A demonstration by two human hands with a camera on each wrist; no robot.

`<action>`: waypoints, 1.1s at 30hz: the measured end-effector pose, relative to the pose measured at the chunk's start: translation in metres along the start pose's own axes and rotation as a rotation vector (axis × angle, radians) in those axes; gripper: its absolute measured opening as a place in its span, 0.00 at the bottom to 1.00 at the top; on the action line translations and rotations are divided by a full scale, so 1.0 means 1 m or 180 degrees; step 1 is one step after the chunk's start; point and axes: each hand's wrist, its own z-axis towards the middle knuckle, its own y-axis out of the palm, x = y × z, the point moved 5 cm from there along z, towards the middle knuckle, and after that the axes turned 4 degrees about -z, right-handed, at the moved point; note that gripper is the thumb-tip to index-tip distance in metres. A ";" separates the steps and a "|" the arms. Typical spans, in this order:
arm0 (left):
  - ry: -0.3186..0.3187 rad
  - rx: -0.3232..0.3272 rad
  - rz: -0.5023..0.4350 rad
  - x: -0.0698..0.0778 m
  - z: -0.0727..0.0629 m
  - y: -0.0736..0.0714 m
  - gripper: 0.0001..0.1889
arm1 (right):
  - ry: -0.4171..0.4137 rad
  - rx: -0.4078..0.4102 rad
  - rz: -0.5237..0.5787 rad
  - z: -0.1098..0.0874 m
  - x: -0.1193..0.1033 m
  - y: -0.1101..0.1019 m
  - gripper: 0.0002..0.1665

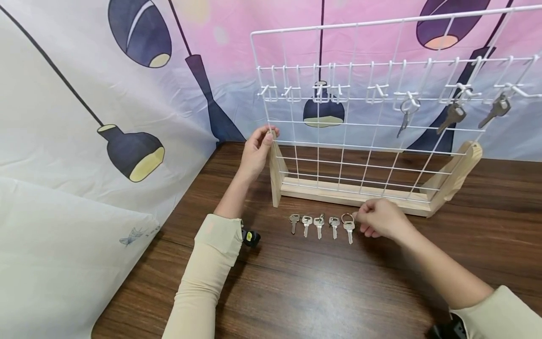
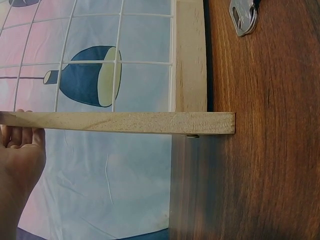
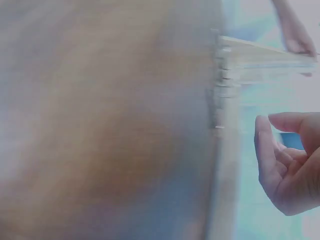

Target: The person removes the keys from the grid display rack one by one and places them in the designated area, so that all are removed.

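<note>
My left hand [image 1: 256, 148] grips the top of the wooden side post [image 1: 275, 174] of a white wire rack [image 1: 343, 165]; in the left wrist view its fingers curl behind the post. Five metal keys lie in a row on the table in front of the rack's base. By the rightmost key [image 1: 349, 226], which has a ring, is my right hand [image 1: 377, 217]. Its thumb and forefinger tips are close together, with a small gap and nothing visible between them in the blurred right wrist view. Whether they touch the ring, I cannot tell.
Several white hooks [image 1: 292, 92] line the rack's upper part. Three keys hang at the right: a ringed key [image 1: 405, 120], a dark key [image 1: 453, 115] and another key [image 1: 497, 110]. Behind stands a printed cloth [image 1: 203, 108]; the brown table [image 1: 296, 292] reaches toward me.
</note>
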 end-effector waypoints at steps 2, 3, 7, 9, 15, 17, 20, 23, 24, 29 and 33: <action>0.0002 0.0006 0.0001 0.000 0.000 0.000 0.14 | -0.0168 0.0233 -0.0122 -0.005 -0.010 -0.016 0.12; 0.0005 0.0004 -0.0004 0.000 0.000 0.000 0.14 | -0.0248 0.0384 -0.0188 -0.008 -0.016 -0.024 0.13; -0.0002 0.0005 -0.0035 0.000 0.000 0.000 0.14 | -0.0560 0.1298 -0.0605 -0.024 -0.039 -0.058 0.15; -0.0006 0.0014 -0.0041 0.000 0.000 0.000 0.14 | -0.0737 0.1906 -0.0726 -0.033 -0.050 -0.073 0.14; 0.0013 0.0004 -0.0030 0.001 0.000 0.000 0.14 | -0.1453 0.3449 -0.0350 -0.054 -0.076 -0.100 0.12; 0.0023 -0.0005 -0.0020 0.001 0.000 0.000 0.14 | -0.1572 0.3631 -0.0190 -0.055 -0.082 -0.105 0.14; 0.0034 0.0004 -0.0002 0.001 0.000 -0.001 0.14 | -0.1507 0.3680 -0.0068 -0.050 -0.088 -0.111 0.17; 0.0032 0.0016 -0.0003 0.000 0.000 -0.001 0.14 | -0.1330 0.3676 -0.0026 -0.045 -0.091 -0.115 0.17; 0.0018 0.0018 -0.0009 0.000 -0.001 -0.001 0.14 | -0.1267 0.3693 -0.0037 -0.045 -0.092 -0.116 0.17; -0.0032 0.0014 -0.0028 -0.003 0.000 -0.001 0.14 | -0.1054 0.3732 0.0025 -0.044 -0.092 -0.119 0.14; -0.0029 0.0010 0.0010 -0.002 0.000 -0.001 0.14 | -0.0982 0.3747 0.0072 -0.044 -0.089 -0.119 0.13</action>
